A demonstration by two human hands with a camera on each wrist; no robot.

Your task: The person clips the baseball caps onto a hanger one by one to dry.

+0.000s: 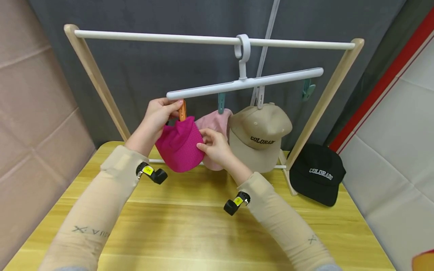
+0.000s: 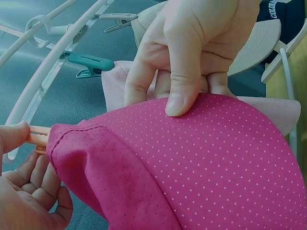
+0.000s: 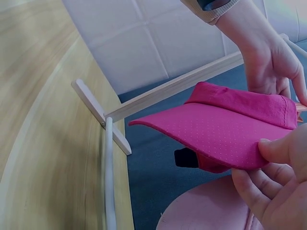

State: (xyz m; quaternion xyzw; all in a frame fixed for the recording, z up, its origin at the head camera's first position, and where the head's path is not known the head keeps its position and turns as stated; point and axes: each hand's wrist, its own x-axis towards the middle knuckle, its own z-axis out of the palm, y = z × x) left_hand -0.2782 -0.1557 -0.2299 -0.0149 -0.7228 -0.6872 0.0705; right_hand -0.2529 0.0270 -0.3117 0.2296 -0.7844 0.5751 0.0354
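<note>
At the left, the left hand (image 1: 160, 114) pinches an orange clip (image 1: 182, 110) under the near end of a white hanger (image 1: 203, 89). The magenta cap (image 1: 179, 150) hangs just below, its gathered edge meeting that clip. Next to it the right hand (image 1: 217, 149) grips the dotted brim between thumb and fingers. Further right come a pink cap (image 1: 217, 122) under a teal clip (image 1: 221, 103), a beige cap (image 1: 261, 128) under a pale clip (image 1: 260, 98), a green clip (image 1: 307, 91) bearing no cap, and a black cap (image 1: 317, 171) on the table (image 1: 190, 226).

If the clip has only a shallow bite on the folded cloth (I cannot tell how deep it goes), the magenta cap could slip once the brim is let go. A hard tug might also swing the hanger, which sits askew to the rail (image 1: 152, 37), and knock the neighbouring caps.

The left wrist view shows the left thumb and fingers on opposite sides of the clip; the head view hides those fingers. Only the right wrist view clearly shows the right fingers beneath the brim and a black piece (image 3: 186, 157) under the cap.
</note>
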